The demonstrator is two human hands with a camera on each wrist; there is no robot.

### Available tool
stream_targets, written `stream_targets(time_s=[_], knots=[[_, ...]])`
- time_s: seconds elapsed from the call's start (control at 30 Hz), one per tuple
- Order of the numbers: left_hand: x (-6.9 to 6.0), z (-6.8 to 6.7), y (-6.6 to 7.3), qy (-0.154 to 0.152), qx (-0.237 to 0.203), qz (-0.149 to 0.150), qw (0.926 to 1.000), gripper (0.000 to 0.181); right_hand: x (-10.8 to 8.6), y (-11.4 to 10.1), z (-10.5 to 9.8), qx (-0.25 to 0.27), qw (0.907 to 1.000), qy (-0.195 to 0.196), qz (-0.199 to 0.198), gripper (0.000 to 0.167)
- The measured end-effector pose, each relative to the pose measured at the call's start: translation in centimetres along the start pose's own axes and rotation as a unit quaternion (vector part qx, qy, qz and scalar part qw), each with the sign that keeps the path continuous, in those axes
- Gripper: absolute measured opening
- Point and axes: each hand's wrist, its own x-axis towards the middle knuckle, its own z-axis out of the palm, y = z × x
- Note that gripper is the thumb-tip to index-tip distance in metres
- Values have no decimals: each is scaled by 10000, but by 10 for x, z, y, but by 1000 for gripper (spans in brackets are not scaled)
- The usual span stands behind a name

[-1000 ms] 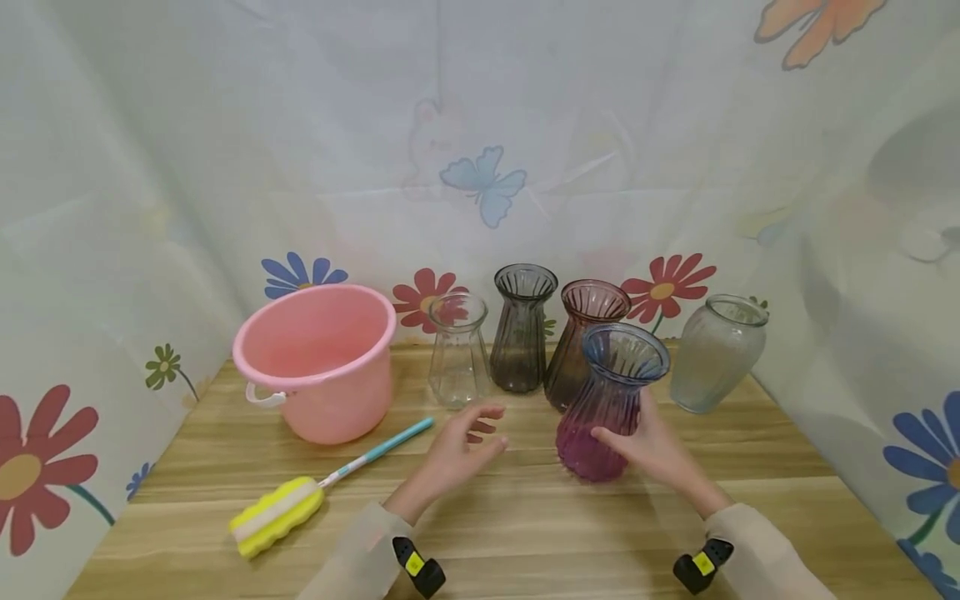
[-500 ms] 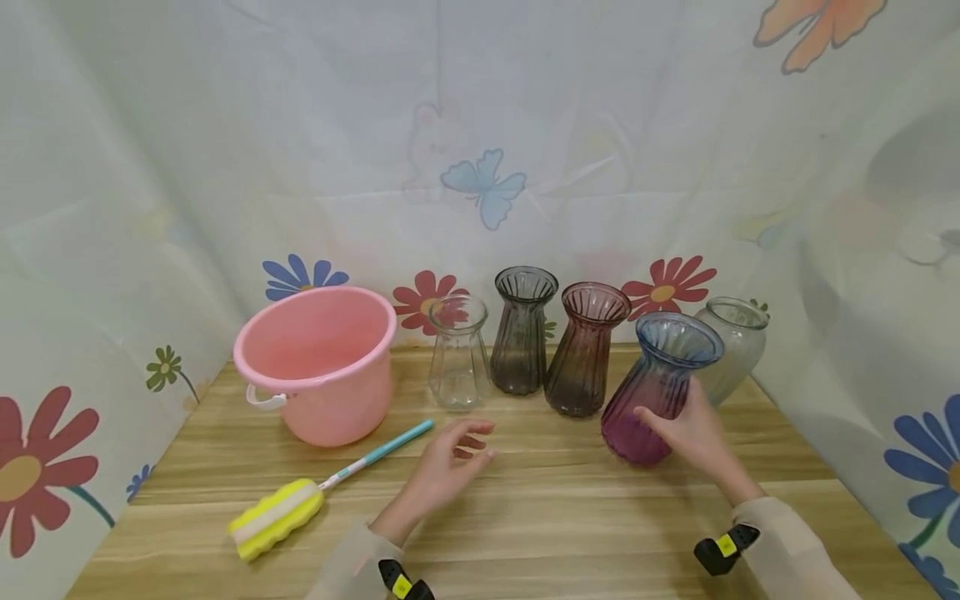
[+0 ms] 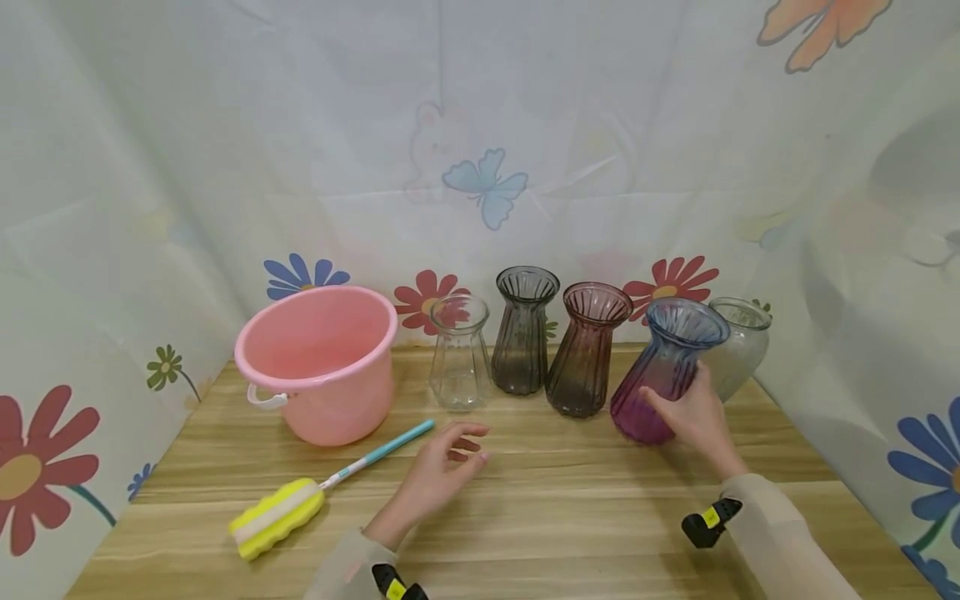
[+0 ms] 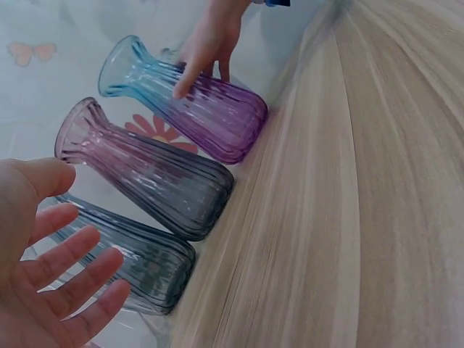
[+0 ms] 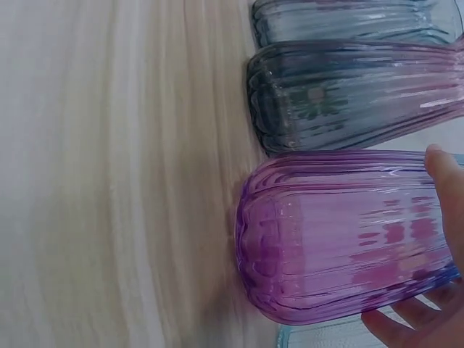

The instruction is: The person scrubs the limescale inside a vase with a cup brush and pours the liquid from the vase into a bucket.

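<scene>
My right hand [image 3: 693, 417] grips a ribbed glass vase [image 3: 660, 375], blue at the rim and purple at the base, on the right of the table. In the right wrist view the thumb lies along one side of the purple vase [image 5: 341, 232] and the fingers curl round the other. To its left stands a pink-and-grey vase [image 3: 583, 358], then a dark grey vase [image 3: 520, 350] and a clear vase [image 3: 459, 367]. Over the table's middle hovers my left hand [image 3: 435, 471], holding nothing, its fingers loosely bent; the left wrist view shows the left palm [image 4: 29, 261] near the vases.
A pink bucket [image 3: 337, 408] with a white handle stands at the back left. In front of it lies a yellow sponge brush [image 3: 277, 512] with a blue handle. A clear rounded jar [image 3: 742, 350] stands partly behind the held vase. Printed cloth [image 3: 337, 125] hangs behind the wooden table [image 3: 570, 533].
My right hand has carried the blue-purple vase to the right and back, beside the pink-and-grey one and partly over the clear jar. The left hand has drifted slightly left and down.
</scene>
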Motion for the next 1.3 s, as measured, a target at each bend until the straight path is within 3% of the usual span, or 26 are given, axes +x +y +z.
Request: stream_targets(time_s=[0.17, 0.4, 0.67, 0.8, 1.13, 1.3], knots=[[0, 1, 3, 19, -13, -50, 10000, 35, 8, 2, 3, 24, 9992, 313, -261, 93], [-2, 1, 30, 29, -37, -63, 10000, 29, 16, -2, 12, -57, 9972, 720, -181, 94], [1, 4, 7, -103, -89, -93, 9999, 29, 22, -12, 22, -500, 9911, 1126, 507, 94], [1, 4, 1, -210, -196, -15, 9996, 31, 28, -13, 25, -721, 9880, 1178, 693, 94], [-2, 3, -2, -267, -160, -62, 9995, 28, 39, -15, 34, -530, 9880, 1309, 633, 91], [-6, 2, 6, -219, 48, -152, 9996, 26, 34, -15, 26, -742, 9934, 819, 294, 94]])
